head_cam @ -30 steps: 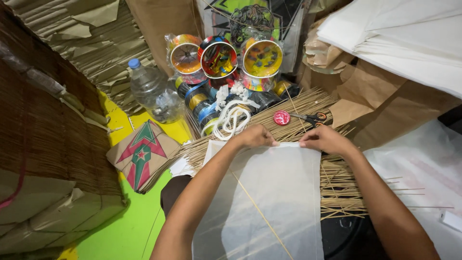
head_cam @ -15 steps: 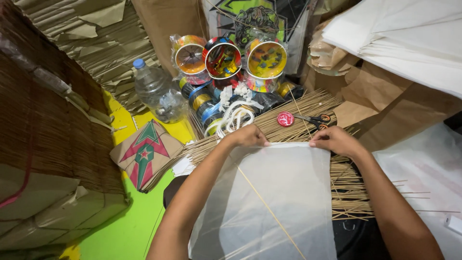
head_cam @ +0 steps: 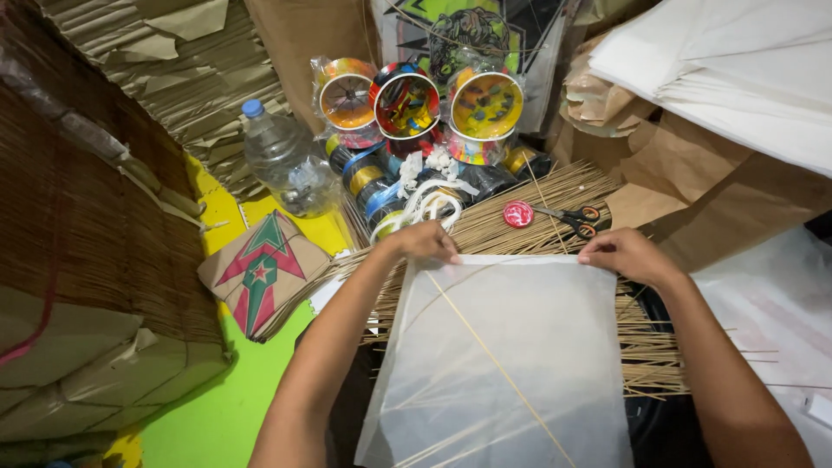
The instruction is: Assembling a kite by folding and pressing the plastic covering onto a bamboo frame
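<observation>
Sheet (head_cam: 511, 347) turned slightly, L hand (head_cam: 425, 241) & R hand (head_cam: 626, 255) palms down, each grip pinching top edge.

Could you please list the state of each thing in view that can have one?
left hand: pressing the sheet's top edge
right hand: pinching the sheet's top edge
white paper sheet: spread flat, thin sticks underneath
plastic bottle: capped, upright
scissors: lying on the bamboo sticks, apparently closed

Single head view, looking steeply down from close above, facing forward over lap toward cluttered floor.
</observation>
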